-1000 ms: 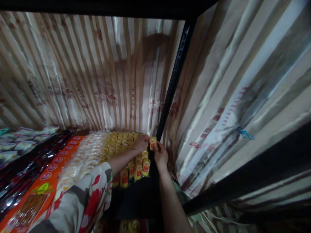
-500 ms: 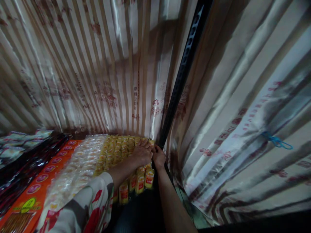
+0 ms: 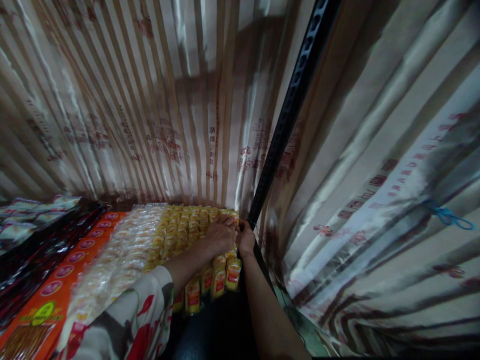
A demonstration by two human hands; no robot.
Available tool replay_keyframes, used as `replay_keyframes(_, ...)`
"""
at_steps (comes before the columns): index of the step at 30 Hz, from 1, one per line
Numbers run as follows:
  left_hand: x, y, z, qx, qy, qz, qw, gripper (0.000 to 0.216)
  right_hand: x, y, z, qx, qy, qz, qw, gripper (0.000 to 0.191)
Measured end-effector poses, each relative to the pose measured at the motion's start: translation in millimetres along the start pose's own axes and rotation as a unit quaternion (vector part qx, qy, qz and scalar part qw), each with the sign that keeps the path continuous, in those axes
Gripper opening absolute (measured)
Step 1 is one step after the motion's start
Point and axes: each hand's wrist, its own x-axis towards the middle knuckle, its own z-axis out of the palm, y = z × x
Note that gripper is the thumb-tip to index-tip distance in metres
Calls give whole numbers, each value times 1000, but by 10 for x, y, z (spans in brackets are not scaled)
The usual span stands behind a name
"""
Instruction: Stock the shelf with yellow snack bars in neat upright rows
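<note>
Rows of small yellow packets (image 3: 183,225) with red and white labels lie side by side on a dark shelf surface (image 3: 217,327). My left hand (image 3: 223,235) rests on the right-hand rows, its fingers stretched forward over the packets. Beside it, at the right end of the rows, my right hand (image 3: 246,240) has its fingers bent in towards the packets. What the right fingertips hold is hidden. Below my left hand, several front packets (image 3: 218,280) stand with their labels showing.
Left of the yellow packets are clear-wrapped pale packets (image 3: 131,240), an orange pack strip (image 3: 73,272), dark shiny packs (image 3: 52,250) and white packets (image 3: 22,220). A black perforated post (image 3: 288,115) rises near my right hand. Striped sheeting (image 3: 150,100) hangs behind; blue string (image 3: 448,215) ties it on the right.
The view has shifted slightly, so the post and string appear farther right. Both hands stay at the right end of the yellow rows, with only slight finger movement.
</note>
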Motion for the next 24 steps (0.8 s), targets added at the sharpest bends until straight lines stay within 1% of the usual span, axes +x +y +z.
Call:
replay_keyframes(3,-35,26,-33,-24,15,-7,1000,29,-3,7,10,12,-1,1,1000,29)
replay_keyframes(6,-103,78,-90,-36,36,-7,999,30,0,30,3,28,6,10,1000,35)
replay_keyframes(10,-190,150,-134,-28,45,19,998,34,-30,59,-52,50,30,24,998,45)
replay_keyframes(12,-227,193,-134,-29,51,28,998,35,-68,52,-92,67,25,19,997,44)
replay_keyframes(17,-344,320,-145,-45,74,30,996,32,-165,-32,-153,126,-15,-16,992,42)
replay_keyframes(21,-468,354,-175,-65,94,47,992,30,-187,-80,-135,152,-14,-25,988,44)
replay_keyframes(24,-543,351,-177,-86,114,53,988,31,-193,-68,-120,157,-21,-38,987,41)
